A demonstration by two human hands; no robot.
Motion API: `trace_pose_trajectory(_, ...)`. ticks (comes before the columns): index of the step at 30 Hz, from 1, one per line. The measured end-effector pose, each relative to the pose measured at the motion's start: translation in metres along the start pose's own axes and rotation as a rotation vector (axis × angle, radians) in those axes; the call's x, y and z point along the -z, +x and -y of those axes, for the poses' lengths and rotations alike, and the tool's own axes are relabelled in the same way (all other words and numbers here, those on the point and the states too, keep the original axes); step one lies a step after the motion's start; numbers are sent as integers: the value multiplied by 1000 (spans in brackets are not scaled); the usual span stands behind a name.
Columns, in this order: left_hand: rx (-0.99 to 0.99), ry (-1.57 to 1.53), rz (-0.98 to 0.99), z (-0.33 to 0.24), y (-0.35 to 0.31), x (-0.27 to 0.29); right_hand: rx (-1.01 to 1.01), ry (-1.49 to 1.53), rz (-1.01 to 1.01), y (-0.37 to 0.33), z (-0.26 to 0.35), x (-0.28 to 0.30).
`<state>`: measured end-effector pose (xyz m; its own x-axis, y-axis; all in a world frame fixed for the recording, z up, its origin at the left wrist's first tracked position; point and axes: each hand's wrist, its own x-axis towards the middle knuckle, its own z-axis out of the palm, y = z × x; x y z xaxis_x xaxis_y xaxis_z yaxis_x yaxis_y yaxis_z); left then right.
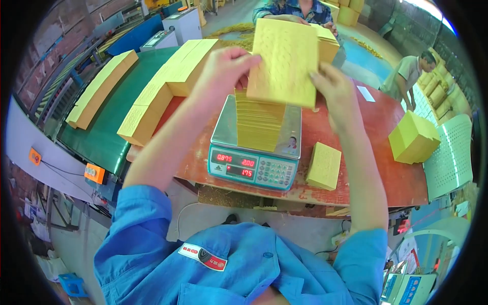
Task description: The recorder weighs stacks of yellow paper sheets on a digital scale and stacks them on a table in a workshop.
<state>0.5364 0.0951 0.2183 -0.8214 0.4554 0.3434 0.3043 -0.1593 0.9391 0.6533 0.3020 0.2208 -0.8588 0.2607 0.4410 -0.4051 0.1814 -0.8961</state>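
Note:
Above a digital scale [277,173], a thin yellow embossed paper sheet, or a few together [283,61], is raised between my two hands. My left hand [230,68] pinches its left edge, and my right hand [331,90] grips its lower right edge with the thumb in front; the fingers behind are partly hidden. Under it, a tall stack of yellow paper [259,127] stands on the scale's metal pan, its top hidden by the held paper. Red digits are lit on the scale's front. A smaller yellow paper stack [324,165] lies on the table right of the scale.
The scale rests on a worn red table [378,173]. Long rows of yellow paper blocks [147,109] line a green conveyor [109,134] at left. Another yellow stack [413,138] sits at the right. Across the table a co-worker's hand [292,19] is near more paper; another person [406,76] bends at far right.

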Motion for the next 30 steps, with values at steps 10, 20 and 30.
trace_pose_trajectory(10,365,197,149,43,73,52,-238,-51,-54,66,-54,-28)
trace_pose_trajectory(20,397,118,266,56,84,53,-155,-205,-172,61,-69,-25)
trace_pose_trajectory(30,315,220,166,58,71,50,36,-624,-250,43,-66,-43)
